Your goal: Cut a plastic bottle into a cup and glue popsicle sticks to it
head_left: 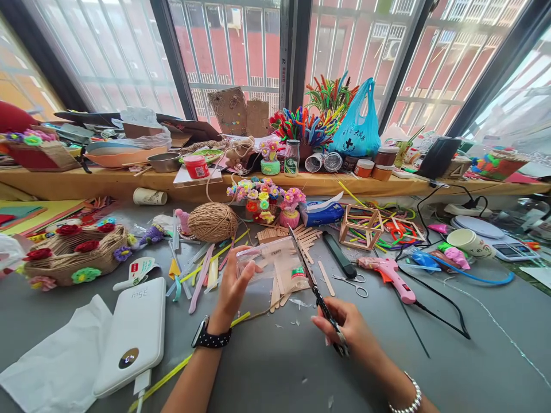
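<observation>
The clear plastic bag (267, 265) is clamped in the left hand (236, 280), extending toward 3 o'clock from that grip. The scissors (317, 292), gripped in the right hand (348, 324), point toward 11 o'clock at the bag's right end.

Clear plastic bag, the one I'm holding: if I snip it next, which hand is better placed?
Your right hand, most likely: it holds the scissors, with their blades up by the clear plastic bag. Your left hand holds the bag, so it seems better for steadying.
</observation>
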{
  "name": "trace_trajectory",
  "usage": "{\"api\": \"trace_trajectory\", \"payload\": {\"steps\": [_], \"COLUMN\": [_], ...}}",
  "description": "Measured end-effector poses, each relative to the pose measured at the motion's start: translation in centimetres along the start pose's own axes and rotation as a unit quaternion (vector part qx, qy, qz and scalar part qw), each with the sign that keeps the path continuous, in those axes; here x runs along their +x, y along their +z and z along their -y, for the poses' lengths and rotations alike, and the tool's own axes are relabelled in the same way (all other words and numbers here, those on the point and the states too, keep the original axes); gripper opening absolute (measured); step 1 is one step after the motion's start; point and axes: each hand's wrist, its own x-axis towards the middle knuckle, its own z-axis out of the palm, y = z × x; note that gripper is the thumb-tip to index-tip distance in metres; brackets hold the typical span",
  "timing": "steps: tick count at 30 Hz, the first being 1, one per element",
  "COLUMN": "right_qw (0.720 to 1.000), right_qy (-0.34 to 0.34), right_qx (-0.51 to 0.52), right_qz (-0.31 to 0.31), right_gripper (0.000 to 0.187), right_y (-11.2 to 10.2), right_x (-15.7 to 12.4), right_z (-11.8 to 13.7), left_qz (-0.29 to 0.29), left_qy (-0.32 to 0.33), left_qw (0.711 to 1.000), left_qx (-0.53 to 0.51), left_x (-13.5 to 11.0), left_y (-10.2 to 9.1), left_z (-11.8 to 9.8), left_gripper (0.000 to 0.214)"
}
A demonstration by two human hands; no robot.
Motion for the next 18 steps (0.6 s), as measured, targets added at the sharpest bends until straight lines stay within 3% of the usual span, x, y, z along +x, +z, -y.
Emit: {"api": "trace_trajectory", "payload": {"steps": [4,14,18], "right_qw": [1.0,0.999,0.996], "right_qy": [-0.009,-0.035,-0.034], "right_qx": [0.028,0.012,0.077], "right_qz": [0.001,-0.007,0.014], "right_gripper": [0.034,0.036,0.039], "right_y": [0.17,-0.17,-0.3], "right_x": [-0.04,-0.01,-0.14], "right_z": [-0.24,-0.2,-0.09], "left_qz": [0.01,-0.033,-0.04], "left_qy": [-0.002,-0.023,-0.017], "left_qw": [1.0,0.998,0.998], "left_qx": [-0.007,-0.038,-0.048], "left_x": [0.11,0.14,0.08], "left_y": [-0.07,0.47,0.4], "left_z": [0.08,-0.28,-0.46], "left_gripper": [0.038,0.04,0.039]}}
